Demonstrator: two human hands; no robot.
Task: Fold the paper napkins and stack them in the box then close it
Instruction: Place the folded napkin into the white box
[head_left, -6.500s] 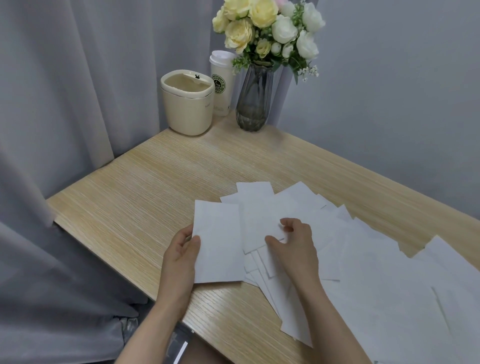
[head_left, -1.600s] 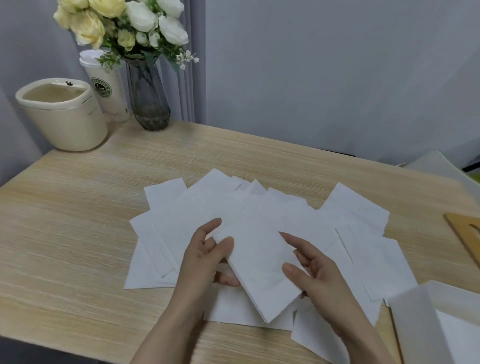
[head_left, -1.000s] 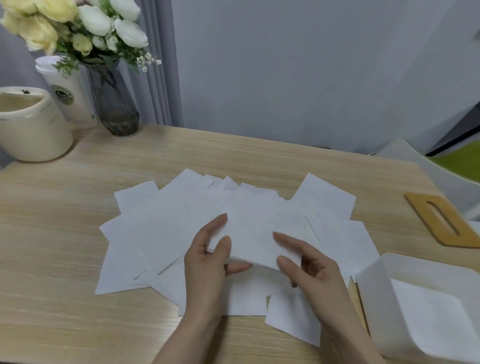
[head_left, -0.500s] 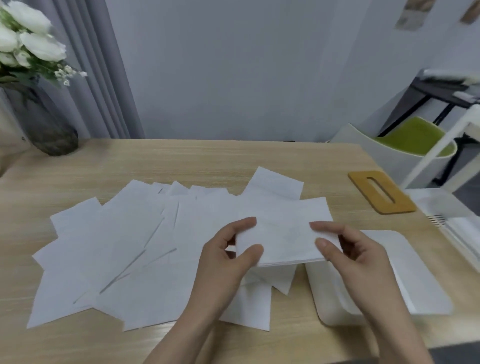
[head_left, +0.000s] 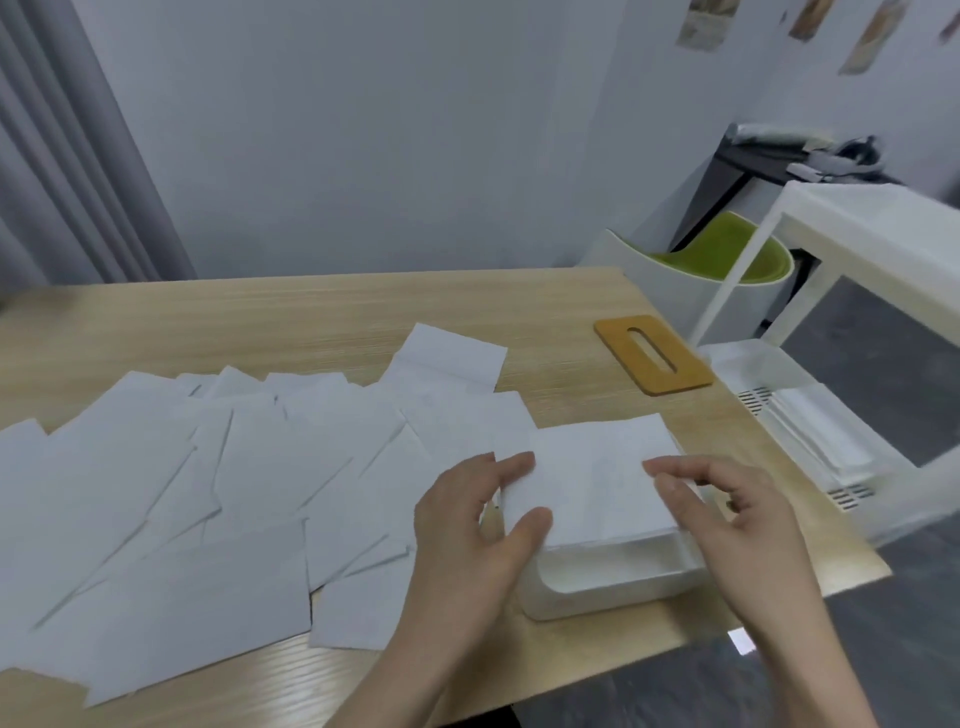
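Folded napkin over the box

My left hand (head_left: 478, 525) and right hand (head_left: 727, 509) pinch the folded napkin (head_left: 592, 478) above the white box (head_left: 613, 577); no readable writing anywhere.

Both our forearms reach forward from the lower edge of the view, bare, and angle slightly toward each other. Our left hand (head_left: 480, 525) pinches the near left edge of a folded napkin (head_left: 592, 483), thumb on top and fingers curled at its side. Our right hand (head_left: 727, 514) takes the right edge, fingers bent and spread over it.
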